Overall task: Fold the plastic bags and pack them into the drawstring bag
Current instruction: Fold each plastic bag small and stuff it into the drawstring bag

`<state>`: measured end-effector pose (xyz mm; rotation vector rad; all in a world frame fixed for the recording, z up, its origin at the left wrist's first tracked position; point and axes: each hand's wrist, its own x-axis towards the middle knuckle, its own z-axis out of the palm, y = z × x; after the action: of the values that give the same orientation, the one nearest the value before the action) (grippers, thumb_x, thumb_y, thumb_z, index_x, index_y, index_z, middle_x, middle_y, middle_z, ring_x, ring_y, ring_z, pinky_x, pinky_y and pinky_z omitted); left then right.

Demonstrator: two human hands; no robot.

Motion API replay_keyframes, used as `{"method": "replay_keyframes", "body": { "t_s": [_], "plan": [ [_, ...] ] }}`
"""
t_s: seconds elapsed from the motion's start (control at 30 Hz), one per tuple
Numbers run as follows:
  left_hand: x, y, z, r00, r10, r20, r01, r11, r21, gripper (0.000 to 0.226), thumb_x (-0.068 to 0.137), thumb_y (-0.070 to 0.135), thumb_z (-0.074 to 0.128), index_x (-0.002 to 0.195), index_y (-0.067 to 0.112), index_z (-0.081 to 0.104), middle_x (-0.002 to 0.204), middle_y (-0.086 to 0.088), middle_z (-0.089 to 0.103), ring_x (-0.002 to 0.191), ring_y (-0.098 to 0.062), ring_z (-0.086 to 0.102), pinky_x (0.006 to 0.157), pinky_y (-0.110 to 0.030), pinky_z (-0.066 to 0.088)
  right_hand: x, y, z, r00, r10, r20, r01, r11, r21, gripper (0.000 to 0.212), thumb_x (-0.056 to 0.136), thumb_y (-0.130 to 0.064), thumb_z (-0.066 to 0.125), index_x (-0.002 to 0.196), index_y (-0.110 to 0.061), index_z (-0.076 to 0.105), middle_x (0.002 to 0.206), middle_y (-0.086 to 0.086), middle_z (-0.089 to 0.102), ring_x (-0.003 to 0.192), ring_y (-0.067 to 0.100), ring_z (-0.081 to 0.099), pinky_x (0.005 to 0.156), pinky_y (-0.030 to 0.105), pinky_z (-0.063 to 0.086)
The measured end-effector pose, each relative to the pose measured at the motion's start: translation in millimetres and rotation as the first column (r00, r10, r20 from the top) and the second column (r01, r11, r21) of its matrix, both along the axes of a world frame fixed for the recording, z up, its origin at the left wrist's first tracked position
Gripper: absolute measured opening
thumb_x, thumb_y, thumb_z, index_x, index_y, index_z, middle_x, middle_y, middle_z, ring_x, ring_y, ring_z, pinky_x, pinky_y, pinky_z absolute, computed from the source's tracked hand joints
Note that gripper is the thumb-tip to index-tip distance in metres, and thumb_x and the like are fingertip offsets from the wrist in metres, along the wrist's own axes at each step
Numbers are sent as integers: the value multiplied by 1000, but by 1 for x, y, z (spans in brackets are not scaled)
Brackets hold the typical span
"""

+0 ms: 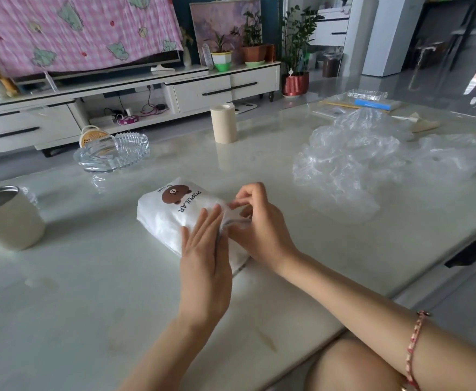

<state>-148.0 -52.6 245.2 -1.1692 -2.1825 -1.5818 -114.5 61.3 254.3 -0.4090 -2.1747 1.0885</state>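
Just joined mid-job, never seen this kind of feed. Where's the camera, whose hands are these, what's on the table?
No machine here: a person works bare-handed, filmed by one camera worn on their head, looking down. The left hand lies flat on a white bear-print drawstring bag. The right hand pinches that bag's right end, where its mouth seems to be. Crumpled clear plastic bags lie further right on the table, with a glass dish, a beige roll and a cup.
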Motion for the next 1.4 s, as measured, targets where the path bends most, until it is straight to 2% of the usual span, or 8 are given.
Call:
{"method": "replay_keyframes", "body": {
  "t_s": [0.2, 0.33, 0.53, 0.8, 1.0, 1.17, 1.27, 1.4],
  "plan": [
    [-15, 4, -16, 913, -88, -398, -44, 949, -311, 44, 93, 23, 32, 127, 12, 58, 136, -3, 52, 134, -16, 33, 113, -47, 13, -24, 15, -7, 960, -117, 254, 183, 951, -251, 19, 82, -17, 63, 67, -22, 51, 80, -1, 61, 79, 17, 57, 68, 25, 42],
    [-23, 3, -18, 830, -61, -554, -232, 866, -443, 46, 87, 18, 33, 124, 14, 61, 128, -7, 60, 124, -28, 51, 98, -65, 29, -7, 24, -1, 954, 81, 288, 0, 963, -271, 25, 78, -4, 62, 101, -13, 64, 105, 6, 66, 99, 20, 59, 83, 26, 44],
    [-41, 3, -24, 864, 203, -461, -454, 710, -539, 48, 81, 17, 39, 119, -5, 59, 133, -15, 53, 133, -34, 39, 96, -76, 14, 70, 73, -17, 893, -377, 247, 229, 851, 474, 49, 76, 1, 62, 124, -5, 53, 124, 16, 52, 114, 34, 49, 97, 37, 36],
    [-21, 2, -14, 883, 227, -412, -323, 929, -181, 43, 88, 28, 39, 117, 1, 57, 130, -20, 53, 133, -32, 33, 110, -57, 4, 95, 114, -21, 682, -635, 362, 330, 709, 623, 18, 91, -4, 44, 98, -1, 60, 100, 20, 57, 99, 37, 51, 80, 37, 35],
    [17, 3, 2, 946, -52, -319, -4, 985, -173, 52, 87, 43, 50, 129, 11, 51, 137, -4, 48, 136, -18, 31, 109, -38, 26, 93, 78, 18, 929, -234, 287, 129, 931, 343, 13, 90, -11, 53, 83, -7, 63, 84, 8, 65, 84, 26, 57, 75, 34, 42],
    [47, 8, 46, 994, -100, -46, 91, 982, -163, 51, 82, 33, 67, 129, 30, 46, 122, 30, 42, 122, 9, 34, 95, 5, 19, 97, 30, 69, 938, 225, 263, -263, 957, 120, 13, 91, -16, 58, 80, -18, 64, 72, -7, 64, 64, 2, 54, 62, 11, 40],
    [42, 4, 61, 999, 16, 41, -11, 991, -135, 17, 86, 12, 65, 75, 24, 59, 62, 22, 54, 67, 2, 53, 66, -5, 38, 96, 13, 83, 985, 164, 57, -168, 982, 85, 7, 90, -20, 61, 87, -15, 65, 68, -6, 59, 60, 3, 50, 59, 14, 39],
    [40, -15, 73, 860, -85, 503, 46, 995, 90, 10, 89, 5, 59, 79, 4, 59, 62, -8, 67, 58, -16, 67, 68, -45, 55, 104, 9, 92, 961, 266, 71, -237, 931, -277, 53, 70, -39, 71, 118, -25, 52, 100, -6, 55, 89, -2, 54, 76, 10, 44]
  ]
}}
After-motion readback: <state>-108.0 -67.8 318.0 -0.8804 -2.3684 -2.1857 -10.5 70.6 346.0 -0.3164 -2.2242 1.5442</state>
